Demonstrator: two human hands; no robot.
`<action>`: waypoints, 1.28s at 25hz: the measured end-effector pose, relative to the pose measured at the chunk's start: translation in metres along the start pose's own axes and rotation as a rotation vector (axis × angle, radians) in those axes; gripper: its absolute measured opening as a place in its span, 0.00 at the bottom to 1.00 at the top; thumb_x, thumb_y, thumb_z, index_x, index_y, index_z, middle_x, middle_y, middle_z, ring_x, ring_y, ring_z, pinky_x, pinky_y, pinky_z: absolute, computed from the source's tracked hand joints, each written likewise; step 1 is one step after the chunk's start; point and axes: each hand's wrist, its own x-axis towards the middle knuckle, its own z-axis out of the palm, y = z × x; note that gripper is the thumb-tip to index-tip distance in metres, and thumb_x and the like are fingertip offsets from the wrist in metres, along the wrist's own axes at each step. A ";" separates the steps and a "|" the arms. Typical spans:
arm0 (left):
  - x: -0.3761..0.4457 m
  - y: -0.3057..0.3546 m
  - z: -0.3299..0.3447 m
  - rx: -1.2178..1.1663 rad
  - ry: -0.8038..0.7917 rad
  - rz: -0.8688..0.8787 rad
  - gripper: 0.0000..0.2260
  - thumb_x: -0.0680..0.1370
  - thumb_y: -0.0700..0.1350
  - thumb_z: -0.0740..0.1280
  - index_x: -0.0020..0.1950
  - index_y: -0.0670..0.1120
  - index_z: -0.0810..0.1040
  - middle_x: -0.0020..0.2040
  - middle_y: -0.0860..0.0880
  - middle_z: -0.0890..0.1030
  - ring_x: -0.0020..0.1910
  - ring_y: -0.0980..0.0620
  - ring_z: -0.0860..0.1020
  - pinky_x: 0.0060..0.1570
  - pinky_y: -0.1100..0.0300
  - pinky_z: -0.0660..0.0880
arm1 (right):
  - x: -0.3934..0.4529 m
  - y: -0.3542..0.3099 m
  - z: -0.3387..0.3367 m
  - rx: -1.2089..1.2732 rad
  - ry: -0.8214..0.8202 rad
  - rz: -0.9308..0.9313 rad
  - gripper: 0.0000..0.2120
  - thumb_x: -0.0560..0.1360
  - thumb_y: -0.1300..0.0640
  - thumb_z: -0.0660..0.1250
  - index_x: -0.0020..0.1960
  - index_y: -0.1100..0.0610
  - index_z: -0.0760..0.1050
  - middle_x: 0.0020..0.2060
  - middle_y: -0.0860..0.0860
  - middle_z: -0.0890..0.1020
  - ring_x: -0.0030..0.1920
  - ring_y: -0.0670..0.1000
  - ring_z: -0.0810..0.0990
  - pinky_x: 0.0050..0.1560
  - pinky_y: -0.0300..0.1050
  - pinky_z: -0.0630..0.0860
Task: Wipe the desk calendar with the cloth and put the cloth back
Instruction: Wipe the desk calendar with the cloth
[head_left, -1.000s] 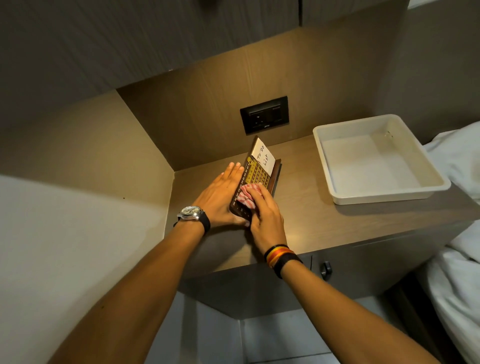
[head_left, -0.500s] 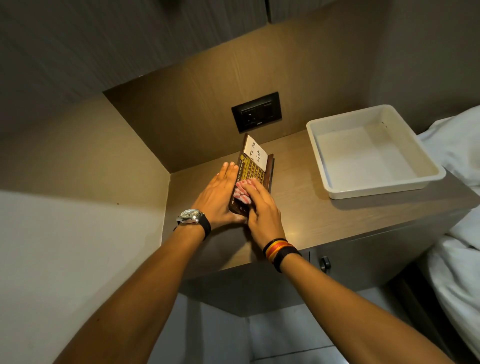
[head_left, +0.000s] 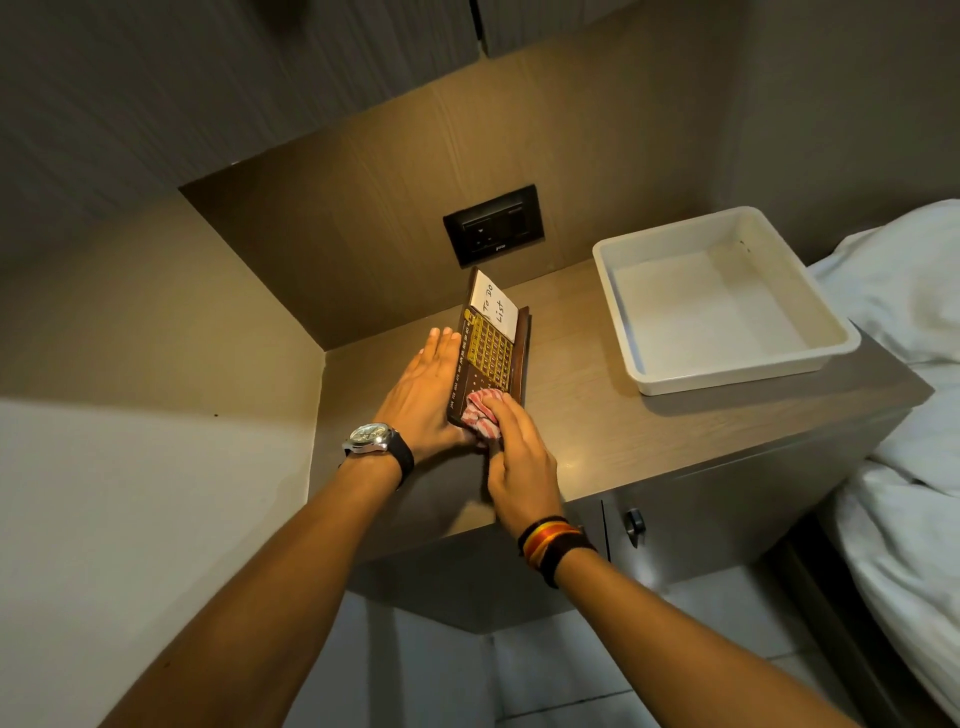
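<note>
We see the calendar (head_left: 491, 353) lying on the wooden counter (head_left: 597, 431), near the back wall and left of the white tray (head_left: 722, 301), which sits well apart from it. Our left hand (head_left: 421, 395) is laid flat, fingers straight and not gripping, pressed along the calendar's left edge; we judge it is there as a brace so the calendar does not slide under the rubbing. Our right hand (head_left: 514, 452) is closed around a bunched red-and-white cloth (head_left: 480, 413) and presses it on the calendar's near end, so we read this as mid-wipe, with the far part not yet covered by the cloth. The calendar's long axis runs from the near end under the cloth away toward the wall socket (head_left: 493, 226), leaning slightly to the right in view. The white "To Do List" note is at the far end, the gold date grid in the middle, and the dark near end is under the cloth. The far end looks raised a little off the counter, but we cannot tell for sure. The tray is probably where the cloth goes back, though nothing here confirms it. The bed (head_left: 909, 322) lies off to the right.
</note>
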 end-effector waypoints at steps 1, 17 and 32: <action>0.000 0.001 0.000 0.000 0.000 -0.002 0.64 0.64 0.66 0.79 0.83 0.42 0.42 0.84 0.41 0.46 0.83 0.46 0.42 0.81 0.48 0.46 | 0.003 0.003 -0.003 0.002 -0.005 -0.003 0.29 0.79 0.64 0.63 0.78 0.51 0.63 0.76 0.51 0.69 0.76 0.52 0.68 0.73 0.54 0.71; 0.013 0.015 -0.010 0.107 -0.035 -0.056 0.67 0.60 0.70 0.78 0.83 0.42 0.42 0.84 0.41 0.45 0.83 0.44 0.40 0.80 0.47 0.42 | 0.065 -0.003 -0.062 0.262 0.104 0.145 0.22 0.82 0.60 0.61 0.74 0.47 0.67 0.67 0.51 0.77 0.64 0.49 0.78 0.52 0.39 0.78; 0.018 0.031 0.003 -0.103 -0.021 -0.108 0.68 0.62 0.64 0.81 0.82 0.41 0.37 0.84 0.41 0.41 0.82 0.43 0.38 0.80 0.47 0.46 | 0.049 0.017 -0.044 0.129 -0.053 -0.017 0.27 0.78 0.70 0.60 0.74 0.50 0.71 0.71 0.48 0.75 0.72 0.46 0.72 0.69 0.33 0.67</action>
